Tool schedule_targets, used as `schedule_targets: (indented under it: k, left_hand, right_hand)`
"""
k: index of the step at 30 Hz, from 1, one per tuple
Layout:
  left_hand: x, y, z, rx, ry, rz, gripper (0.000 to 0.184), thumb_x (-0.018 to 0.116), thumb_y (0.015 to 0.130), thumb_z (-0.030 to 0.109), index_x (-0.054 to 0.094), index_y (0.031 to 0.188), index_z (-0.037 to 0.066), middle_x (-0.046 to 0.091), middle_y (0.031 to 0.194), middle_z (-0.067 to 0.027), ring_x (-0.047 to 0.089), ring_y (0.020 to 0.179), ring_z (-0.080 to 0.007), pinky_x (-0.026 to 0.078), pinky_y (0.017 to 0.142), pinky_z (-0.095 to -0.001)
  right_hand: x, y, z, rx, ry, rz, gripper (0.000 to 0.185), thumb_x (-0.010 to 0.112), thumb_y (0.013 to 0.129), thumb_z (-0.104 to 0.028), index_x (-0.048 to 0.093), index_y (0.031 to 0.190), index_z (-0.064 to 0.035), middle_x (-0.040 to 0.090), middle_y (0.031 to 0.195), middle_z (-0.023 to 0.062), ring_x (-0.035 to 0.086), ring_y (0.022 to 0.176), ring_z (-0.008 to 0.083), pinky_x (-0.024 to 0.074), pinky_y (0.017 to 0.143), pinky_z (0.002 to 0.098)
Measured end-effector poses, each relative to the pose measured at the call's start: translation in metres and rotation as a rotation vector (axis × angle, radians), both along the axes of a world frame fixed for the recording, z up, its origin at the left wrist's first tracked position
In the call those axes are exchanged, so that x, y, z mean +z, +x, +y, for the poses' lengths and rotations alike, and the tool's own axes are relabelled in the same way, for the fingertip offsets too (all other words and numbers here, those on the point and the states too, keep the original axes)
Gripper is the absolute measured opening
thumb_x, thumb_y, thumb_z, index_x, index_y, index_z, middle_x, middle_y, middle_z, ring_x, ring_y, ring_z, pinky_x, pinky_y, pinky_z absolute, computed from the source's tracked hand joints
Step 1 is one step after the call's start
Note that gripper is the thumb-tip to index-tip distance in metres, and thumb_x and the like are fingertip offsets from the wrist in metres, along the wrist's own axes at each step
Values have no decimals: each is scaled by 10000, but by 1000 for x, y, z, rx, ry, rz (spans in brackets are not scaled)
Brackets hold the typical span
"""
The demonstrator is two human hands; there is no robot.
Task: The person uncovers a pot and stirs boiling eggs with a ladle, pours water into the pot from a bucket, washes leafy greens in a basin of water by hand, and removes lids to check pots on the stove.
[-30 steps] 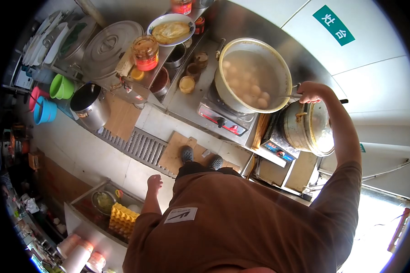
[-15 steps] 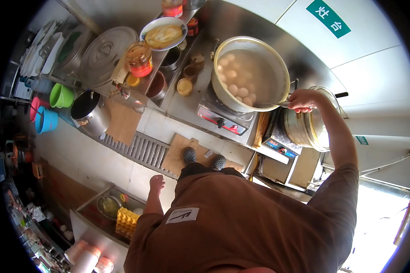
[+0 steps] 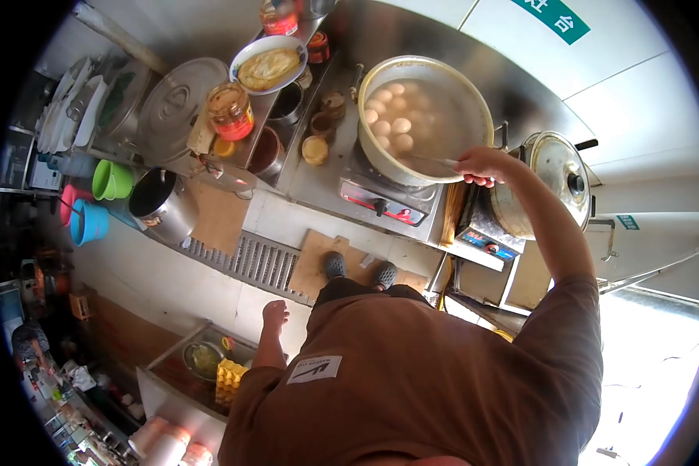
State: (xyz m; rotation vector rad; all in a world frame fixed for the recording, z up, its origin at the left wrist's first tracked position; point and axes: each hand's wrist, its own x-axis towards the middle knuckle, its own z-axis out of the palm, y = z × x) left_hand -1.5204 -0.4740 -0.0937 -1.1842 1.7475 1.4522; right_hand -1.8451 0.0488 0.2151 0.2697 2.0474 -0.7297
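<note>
A large pot point(image 3: 379, 158) of cloudy liquid stands on a gas stove point(image 3: 388, 203), with several eggs point(image 3: 401, 126) gathered in its left half. My right hand point(image 3: 485, 165) is closed around the handle of a metal utensil point(image 3: 436, 161) at the pot's right rim. The utensil's far end dips into the liquid, so its shape is hidden. Down by my left side, away from the counter, my left hand point(image 3: 275, 314) hangs with its fingers curled and nothing visible in them.
A second, lidded pot point(image 3: 547, 182) sits close to my right forearm. Left of the stove are a plate with a flat yellow food point(image 3: 270, 68), a red-labelled jar point(image 3: 231, 113) and a steel pot point(image 3: 161, 203). Behind me, a yellow egg tray point(image 3: 229, 380) rests in a sink.
My right hand has shifted left, carrying the utensil further over the pot. The eggs have moved towards the back left of the liquid. My left hand stays curled at my side.
</note>
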Motion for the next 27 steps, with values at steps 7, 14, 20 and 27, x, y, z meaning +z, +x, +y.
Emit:
schedule_targets:
  k: [7,14,20,27]
  left_hand:
    - [3,6,-2,8,0,-6,205,535,805,233,562,942,84,568,773,-17,566,618,-132,447,519,-283]
    - [-5,6,-2,-2,17,-13,227,547,812,263,558,949,82,579,797,-25,574,635,-135,464,549,-297]
    - [-17,-1,1,-22,29,-12,211,548,812,269,548,916,85,578,789,-23,573,627,-140,458,550,-302]
    - [-24,-15,3,-51,58,18,211,544,817,263,550,939,90,567,778,-11,568,639,-133,449,546,-292]
  right_hand:
    - [-8,-6,-20,-122,-67,80,261,557,834,-245,526,674,-42,446,514,1,382,398,97,281,349,268]
    - [25,3,-9,-47,40,142,280,558,836,-248,528,656,-35,455,512,7,391,388,97,275,332,265]
    - [94,26,15,31,182,132,236,551,819,-221,557,711,-11,481,538,25,419,408,106,303,343,265]
    - [114,26,13,315,586,802,163,521,784,-96,572,931,-48,587,772,145,597,745,293,466,646,373]
